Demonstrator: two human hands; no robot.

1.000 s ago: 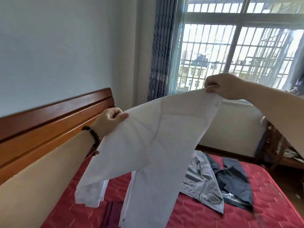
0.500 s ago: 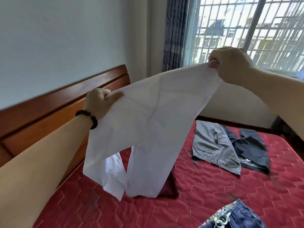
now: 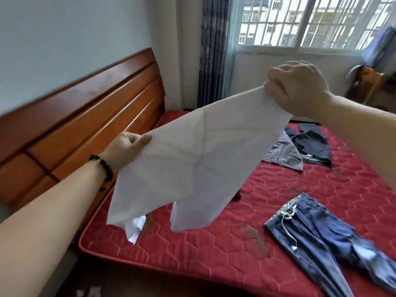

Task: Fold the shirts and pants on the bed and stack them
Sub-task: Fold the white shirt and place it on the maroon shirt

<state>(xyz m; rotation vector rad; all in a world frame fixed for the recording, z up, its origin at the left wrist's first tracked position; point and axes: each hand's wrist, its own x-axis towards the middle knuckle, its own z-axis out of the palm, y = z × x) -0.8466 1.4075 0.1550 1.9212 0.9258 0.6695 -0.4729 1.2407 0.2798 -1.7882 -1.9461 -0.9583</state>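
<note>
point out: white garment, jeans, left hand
white garment (image 3: 192,168), head view, middle of the held cloth
jeans (image 3: 317,230), head view, upper leg
left hand (image 3: 126,147), head view, back of hand

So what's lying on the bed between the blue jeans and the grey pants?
In the head view, only bare red mattress lies between the blue jeans and the grey pants.

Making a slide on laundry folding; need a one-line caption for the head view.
Both hands, left hand and right hand, hold a white garment spread above the red mattress.
</note>
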